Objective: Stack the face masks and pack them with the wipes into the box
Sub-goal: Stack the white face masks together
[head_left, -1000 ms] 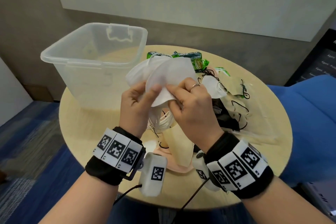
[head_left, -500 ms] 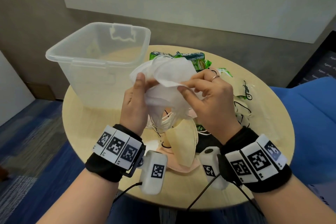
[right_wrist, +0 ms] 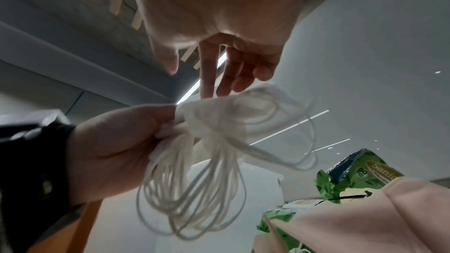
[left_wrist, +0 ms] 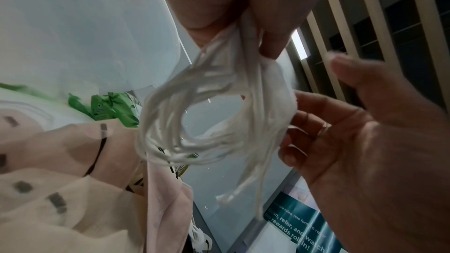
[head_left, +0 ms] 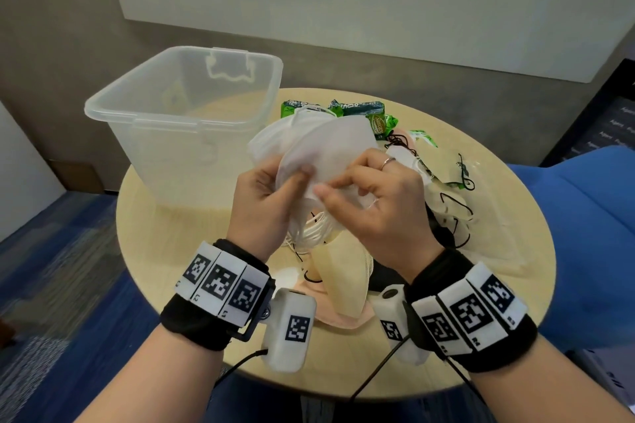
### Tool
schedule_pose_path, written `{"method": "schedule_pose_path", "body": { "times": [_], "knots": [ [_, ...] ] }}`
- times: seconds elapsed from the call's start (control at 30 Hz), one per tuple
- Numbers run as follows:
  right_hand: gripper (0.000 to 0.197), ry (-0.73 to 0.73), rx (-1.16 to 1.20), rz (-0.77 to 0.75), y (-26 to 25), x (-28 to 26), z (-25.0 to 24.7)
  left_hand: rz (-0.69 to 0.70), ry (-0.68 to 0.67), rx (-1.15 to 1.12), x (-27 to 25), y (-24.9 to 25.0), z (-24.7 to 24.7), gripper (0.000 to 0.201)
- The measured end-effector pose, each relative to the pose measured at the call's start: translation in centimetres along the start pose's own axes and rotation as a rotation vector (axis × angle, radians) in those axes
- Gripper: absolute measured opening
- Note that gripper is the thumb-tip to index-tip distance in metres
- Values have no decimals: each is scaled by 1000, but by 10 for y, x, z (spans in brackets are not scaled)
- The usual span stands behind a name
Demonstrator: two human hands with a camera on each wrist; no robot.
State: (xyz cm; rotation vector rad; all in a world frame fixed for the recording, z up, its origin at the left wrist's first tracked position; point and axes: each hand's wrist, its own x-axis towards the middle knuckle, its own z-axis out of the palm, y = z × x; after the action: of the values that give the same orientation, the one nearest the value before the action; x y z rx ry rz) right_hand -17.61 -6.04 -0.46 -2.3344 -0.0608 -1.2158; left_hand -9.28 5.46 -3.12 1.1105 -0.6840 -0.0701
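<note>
A bundle of white face masks [head_left: 323, 144] is held up over the table's middle, its ear loops [head_left: 316, 233] dangling below. My left hand [head_left: 275, 189] grips the bundle's lower left, thumb pressed on the front. In the left wrist view the loops [left_wrist: 170, 122] hang from those fingers [left_wrist: 268, 26]. My right hand [head_left: 343, 189] has loosely bent fingers whose tips touch the bundle; in the right wrist view its thumb [right_wrist: 168, 61] stands apart from the masks [right_wrist: 212, 114]. The clear plastic box [head_left: 185, 120] stands at back left. Green wipes packs [head_left: 357, 110] lie behind the masks.
On the round wooden table [head_left: 498, 216], a cream mask [head_left: 343, 278] lies over a pink one [head_left: 343, 318] under my wrists. More masks with black loops [head_left: 453, 209] are piled at the right. A blue seat [head_left: 591, 216] lies beyond the table's right edge.
My right hand has come off the bundle's upper right edge and moved down and left to its front. The left hand keeps its grip on the masks.
</note>
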Motion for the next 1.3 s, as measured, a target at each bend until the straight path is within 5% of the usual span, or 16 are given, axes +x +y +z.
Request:
{"method": "schedule_pose_path", "body": {
  "times": [0.13,0.23,0.37,0.57,0.83,1.03,1.3],
  "knots": [
    [33,144,69,157,8,15,-16,-16,-7,18,0,0,-4,13],
    [42,46,82,265,13,28,-23,-23,-30,16,-3,1,-1,15],
    [16,61,172,274,14,30,-25,-27,-29,7,-5,3,4,12],
    [14,85,343,326,14,19,-28,0,13,-10,-5,7,5,36],
    [22,146,539,484,9,25,-24,-12,2,4,-6,7,8,25],
    [19,74,517,616,15,22,-22,-46,-44,-18,-5,7,7,17],
    [32,-23,648,611,20,25,-26,-57,-116,15,-5,8,3,28]
  ]
}}
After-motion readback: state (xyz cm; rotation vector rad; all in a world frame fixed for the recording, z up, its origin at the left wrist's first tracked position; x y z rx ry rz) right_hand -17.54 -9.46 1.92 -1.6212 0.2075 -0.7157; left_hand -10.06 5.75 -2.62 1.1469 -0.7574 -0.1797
